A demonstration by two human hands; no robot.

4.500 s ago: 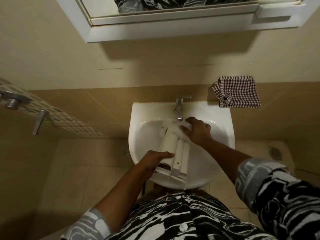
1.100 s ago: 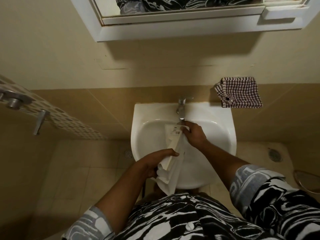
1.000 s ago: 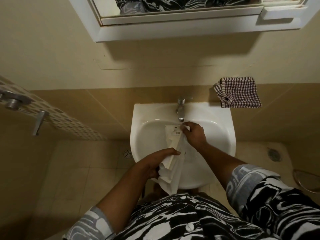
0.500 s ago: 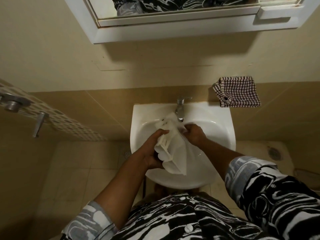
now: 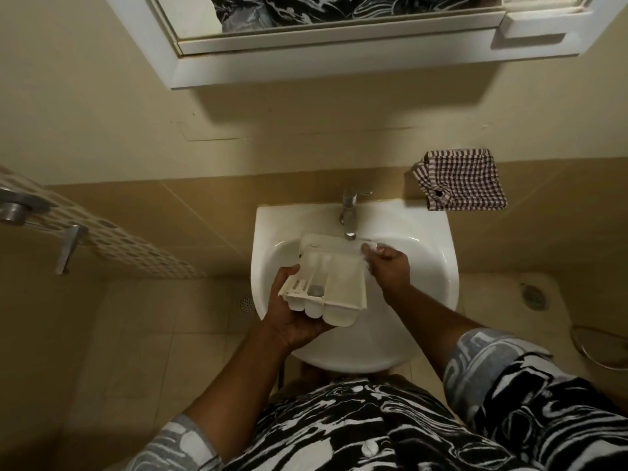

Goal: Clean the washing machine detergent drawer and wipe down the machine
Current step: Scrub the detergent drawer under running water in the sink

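Detergent drawer (image 5: 331, 278) held over the white sink (image 5: 424, 300), open compartments facing up, front panel just under the tap (image 5: 350, 215). Left hand (image 5: 292, 314) cupped beneath the near end, fingers wrapped around its underside and left edge. Right hand (image 5: 389, 266) pinched closed on the drawer's far right corner. Checked cloth (image 5: 462, 180) hanging on the wall, well apart to the right.

I see a white sink (image 5: 431, 232) at centre frame with a chrome tap (image 5: 350, 212) on its back rim. A checked cloth (image 5: 465, 180) hangs on the wall at right, a mirror cabinet (image 5: 339, 62) spans the top, and a metal handle (image 5: 68, 248) sits at left.
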